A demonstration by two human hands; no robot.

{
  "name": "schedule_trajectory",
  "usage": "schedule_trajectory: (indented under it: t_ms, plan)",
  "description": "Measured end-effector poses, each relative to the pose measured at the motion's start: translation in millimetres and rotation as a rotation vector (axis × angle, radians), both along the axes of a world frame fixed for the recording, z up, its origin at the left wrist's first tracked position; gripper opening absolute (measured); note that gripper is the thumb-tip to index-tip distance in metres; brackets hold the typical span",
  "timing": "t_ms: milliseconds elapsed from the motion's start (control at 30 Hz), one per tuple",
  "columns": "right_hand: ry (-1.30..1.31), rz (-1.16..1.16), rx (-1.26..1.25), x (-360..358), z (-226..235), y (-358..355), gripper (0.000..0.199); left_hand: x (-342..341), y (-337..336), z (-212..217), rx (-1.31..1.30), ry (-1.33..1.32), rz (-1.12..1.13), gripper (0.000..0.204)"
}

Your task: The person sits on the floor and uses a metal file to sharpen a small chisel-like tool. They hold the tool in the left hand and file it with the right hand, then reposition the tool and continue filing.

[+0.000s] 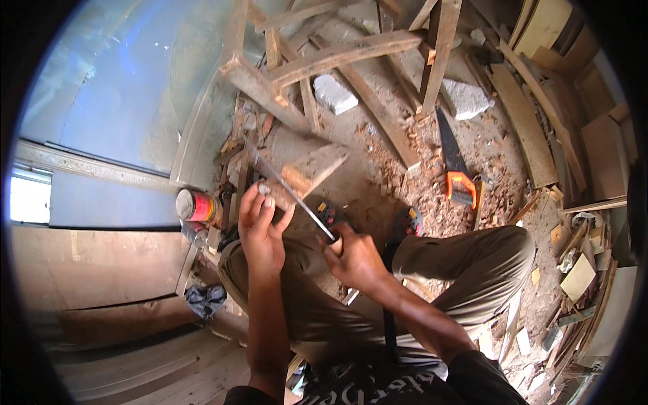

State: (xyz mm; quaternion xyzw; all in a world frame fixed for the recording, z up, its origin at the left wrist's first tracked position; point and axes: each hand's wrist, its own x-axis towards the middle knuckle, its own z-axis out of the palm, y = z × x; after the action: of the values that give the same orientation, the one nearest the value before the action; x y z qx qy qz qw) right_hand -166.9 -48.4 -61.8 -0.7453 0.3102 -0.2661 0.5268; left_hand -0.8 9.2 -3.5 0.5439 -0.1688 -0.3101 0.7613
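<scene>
Gripping a slim metal tool (316, 217) by its handle in the right hand (358, 258), slanting it up-left; pinching a small pale piece (264, 190) in the left hand's (265, 235) fingertips, left of the shaft.

Floor (361, 165) dusty, strewn with wood chips (432, 192). Orange-handled saw (453, 148) and two pale blocks (335, 94) lying on it.

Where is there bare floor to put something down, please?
Mostly bare floor shows between the pale board and the slanting beam. Wood chips crowd the orange-handled saw; the scrap pile at right is also crowded.
</scene>
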Motion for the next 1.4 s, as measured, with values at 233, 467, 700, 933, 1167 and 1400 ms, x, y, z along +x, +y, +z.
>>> schedule_trajectory:
  t_ms: [233, 467, 700, 933, 1167, 1400]
  plan:
    - [0.129, 0.087, 0.096, -1.7, -1.6, -12.5, 0.038, -5.8, -0.7, 4.8, 0.031, -0.011, 0.007, 0.041]
    - [-0.005, 0.032, 0.079, -12.8, 20.5, 4.9, 0.030, -1.3, 8.3, -2.7, 0.013, 0.010, -0.003, 0.037]
    - [0.028, 0.020, 0.135, -4.9, 21.9, 1.8, 0.030, 1.8, 9.6, 0.8, -0.011, 0.011, -0.049, 0.035]
    - [0.007, 0.027, 0.007, -1.7, 8.5, 1.8, 0.031, 1.4, 9.0, -0.8, -0.004, 0.014, 0.028, 0.036]
    - [0.176, 0.086, -0.047, -7.0, 0.8, -11.4, 0.041, 1.5, 1.1, 8.8, 0.045, -0.025, 0.022, 0.034]
    - [0.143, 0.024, 0.084, -2.2, -4.3, -12.6, 0.030, -4.0, 0.1, 0.6, 0.002, 0.003, -0.044, 0.036]
